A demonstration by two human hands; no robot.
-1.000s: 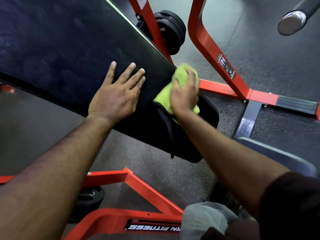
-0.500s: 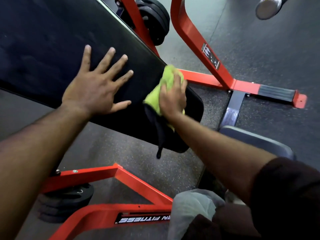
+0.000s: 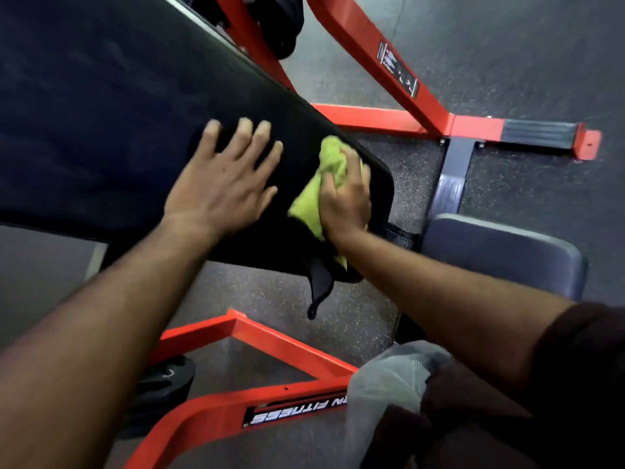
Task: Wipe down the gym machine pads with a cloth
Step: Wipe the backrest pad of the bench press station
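A long black bench pad [image 3: 101, 113] slopes from the upper left down to the middle of the head view. My left hand [image 3: 223, 184] lies flat on the pad with spread fingers. Just to its right, my right hand [image 3: 345, 198] grips a bunched lime-green cloth [image 3: 319, 194] and presses it against the pad's lower end near the rounded corner. A black flap [image 3: 318, 286] hangs off the pad's underside below the cloth. Part of the cloth is hidden under my right hand.
Red steel frame bars [image 3: 365, 45] rise behind the pad and another red frame [image 3: 270, 340] lies on the floor below it. Black weight plates [image 3: 280, 25] sit at the top, another plate [image 3: 165, 377] at bottom left. A grey-blue seat pad [image 3: 507, 252] is at right.
My left hand has slid along the pad closer to the right hand and the cloth. The right hand keeps the cloth at the pad's lower end. The head camera has shifted.
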